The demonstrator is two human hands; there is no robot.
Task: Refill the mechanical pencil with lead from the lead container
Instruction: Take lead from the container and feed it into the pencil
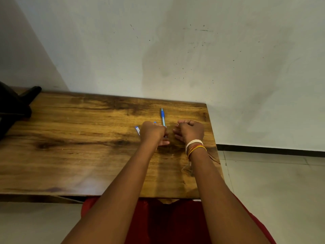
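A blue mechanical pencil (pixel 162 116) points away from me over the wooden table (pixel 79 138), its near end pinched in my left hand (pixel 152 132). A small lead container (pixel 137 130) with a white label and blue end sticks out to the left of that hand; I cannot tell whether it lies on the table or is held. My right hand (pixel 190 131) hovers just right of the pencil's near end, fingers curled, thumb and forefinger pinched together on what looks like a thin lead (pixel 175 123). The pencil's near end is hidden by my fingers.
The table's right edge (pixel 213 138) runs close beside my right hand, with tiled floor (pixel 272 182) beyond. A wall (pixel 175 50) stands right behind the table. A dark object (pixel 15 106) sits at the table's far left corner.
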